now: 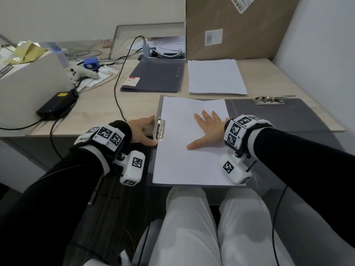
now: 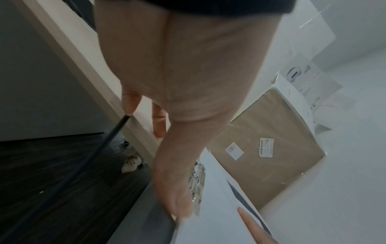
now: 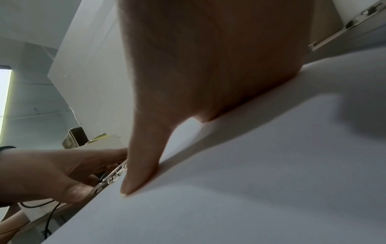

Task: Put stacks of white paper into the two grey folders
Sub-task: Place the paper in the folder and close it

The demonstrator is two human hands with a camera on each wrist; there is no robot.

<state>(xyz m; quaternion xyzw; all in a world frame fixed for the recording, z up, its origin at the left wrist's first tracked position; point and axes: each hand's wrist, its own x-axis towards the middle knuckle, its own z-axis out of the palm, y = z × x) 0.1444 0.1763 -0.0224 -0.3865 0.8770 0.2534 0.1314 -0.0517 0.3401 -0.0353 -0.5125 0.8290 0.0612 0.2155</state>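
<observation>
An open grey folder (image 1: 278, 116) lies at the table's front edge, partly overhanging my lap. A stack of white paper (image 1: 182, 160) fills its left half. My right hand (image 1: 207, 131) lies flat on that paper, fingers spread; the right wrist view shows the palm (image 3: 208, 66) pressing the sheet (image 3: 250, 181). My left hand (image 1: 142, 131) is at the folder's left edge, forefinger and thumb reaching to the two ends of the metal clip (image 1: 160, 129); in the left wrist view the thumb (image 2: 177, 189) runs beside the clip (image 2: 197, 181). Behind lie a closed grey folder (image 1: 155, 77) and a second paper stack (image 1: 216, 77).
A second metal clip (image 1: 269, 100) sits on the open folder's right half. A cardboard box (image 1: 240, 25) stands at the back right. To the left are a black power adapter (image 1: 55, 106), trailing cables (image 1: 117, 89), a white box (image 1: 28, 83) and a white controller (image 1: 80, 72).
</observation>
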